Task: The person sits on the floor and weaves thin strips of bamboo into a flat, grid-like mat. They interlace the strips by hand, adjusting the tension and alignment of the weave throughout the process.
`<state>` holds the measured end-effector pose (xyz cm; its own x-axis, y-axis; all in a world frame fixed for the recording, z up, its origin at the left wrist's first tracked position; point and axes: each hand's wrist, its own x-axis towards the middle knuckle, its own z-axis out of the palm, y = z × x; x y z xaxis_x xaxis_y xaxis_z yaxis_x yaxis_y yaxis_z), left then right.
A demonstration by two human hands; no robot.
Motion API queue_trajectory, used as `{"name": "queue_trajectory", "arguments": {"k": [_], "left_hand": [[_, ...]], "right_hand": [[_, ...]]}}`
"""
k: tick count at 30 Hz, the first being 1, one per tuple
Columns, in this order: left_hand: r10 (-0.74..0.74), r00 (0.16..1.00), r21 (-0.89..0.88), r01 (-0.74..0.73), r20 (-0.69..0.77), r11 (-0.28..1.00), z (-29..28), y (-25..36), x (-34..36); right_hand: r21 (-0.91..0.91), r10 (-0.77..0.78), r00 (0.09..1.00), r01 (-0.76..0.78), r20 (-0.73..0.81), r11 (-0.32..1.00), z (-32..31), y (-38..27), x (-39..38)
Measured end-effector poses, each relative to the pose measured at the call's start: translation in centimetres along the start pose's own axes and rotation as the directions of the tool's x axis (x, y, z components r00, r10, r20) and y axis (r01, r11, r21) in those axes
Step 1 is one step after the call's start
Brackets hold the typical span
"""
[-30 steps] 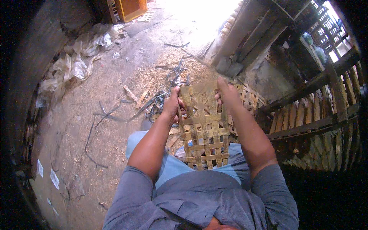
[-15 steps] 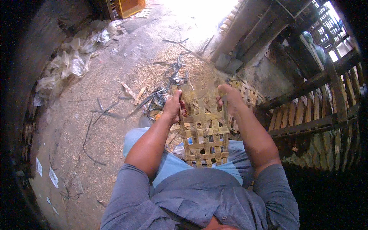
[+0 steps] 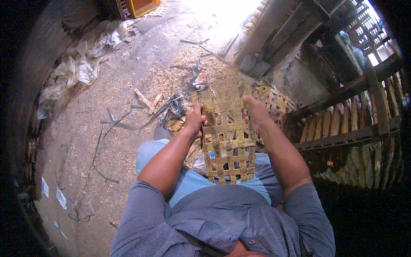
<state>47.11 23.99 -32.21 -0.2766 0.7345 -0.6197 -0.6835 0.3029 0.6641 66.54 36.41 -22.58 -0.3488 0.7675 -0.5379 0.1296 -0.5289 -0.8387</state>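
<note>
A long panel of woven flat strips, like split bamboo point(image 3: 228, 128), stands between my knees, its near end close to my belly. My left hand point(image 3: 196, 120) is closed round its left edge, with the fingertips curled to the inner side. On the opposite edge my right hand point(image 3: 256, 111) grips in the same way, thumb on top. The strips cross with open square gaps, and their far ends stick out beyond my hands. Through the weave some scraps on the ground show, a small blue one among them.
Shavings point(image 3: 171, 81) and dark straps point(image 3: 117, 124) litter the ground ahead and left. Crumpled plastic sheeting point(image 3: 81, 64) lies along the left wall. At my right stands a slatted wooden frame point(image 3: 342, 122), with another woven piece point(image 3: 278, 105) beside it. A yellow-orange crate point(image 3: 145, 6) sits far off.
The woven panel has shifted slightly and its near end sits a little farther from me. Both hands keep their grip on its edges.
</note>
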Motion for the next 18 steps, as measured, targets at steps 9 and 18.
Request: {"name": "queue_trajectory", "arguments": {"k": [9, 18], "left_hand": [[0.347, 0.936, 0.389, -0.298, -0.061, 0.872, 0.0, -1.2, 0.0], [0.241, 0.953, 0.160, -0.213, -0.183, 0.964, -0.7, -3.0, 2.2]], "right_hand": [[-0.001, 0.006, 0.995, -0.006, 0.095, 1.000, -0.2, 0.5, 0.6], [0.012, -0.003, 0.980, 0.001, 0.200, 1.000, 0.1, 0.5, 0.6]]}}
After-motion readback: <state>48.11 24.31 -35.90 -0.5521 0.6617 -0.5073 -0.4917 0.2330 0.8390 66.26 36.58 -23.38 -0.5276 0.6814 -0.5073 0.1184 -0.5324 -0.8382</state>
